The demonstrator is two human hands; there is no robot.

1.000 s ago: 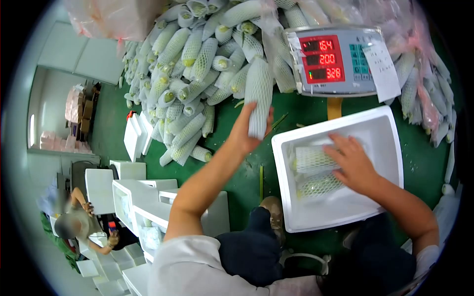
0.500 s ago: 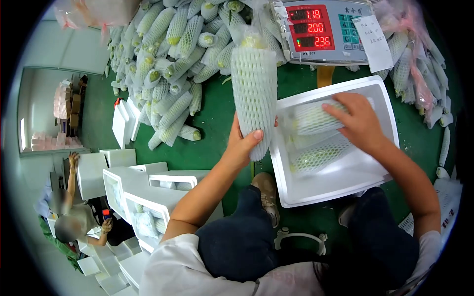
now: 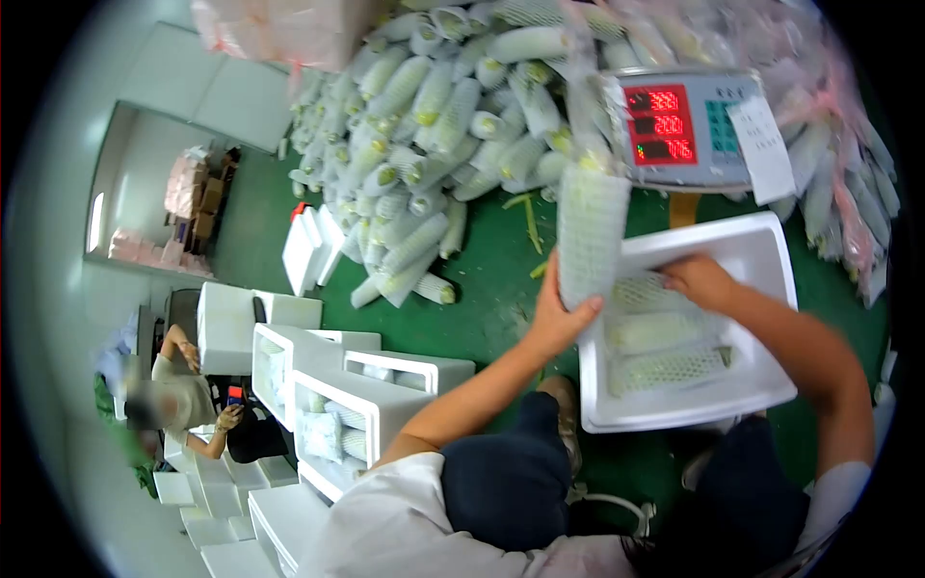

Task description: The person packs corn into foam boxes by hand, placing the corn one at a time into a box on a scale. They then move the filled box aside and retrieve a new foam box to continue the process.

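A long pale vegetable in a white foam net [image 3: 593, 231] stands upright in my left hand [image 3: 568, 313], its fingers wrapped round the lower end. The white foam box [image 3: 689, 409] is in front of me at the right, holding several net-wrapped pieces [image 3: 665, 332] laid side by side. My right hand [image 3: 701, 279] is inside the box, fingers closed at the end of the uppermost piece; whether they grip it is hard to tell.
A scale [image 3: 689, 125] with red digits sits beyond the box, beside a large pile of wrapped vegetables [image 3: 424, 125]. Opened foam boxes [image 3: 371, 409] stand at the left. Another person [image 3: 183, 400] is at the far left holding a small device.
My right hand has lowered into the box, and the piece it was on now lies with the others. The scale's digits differ. The whole view has shifted.
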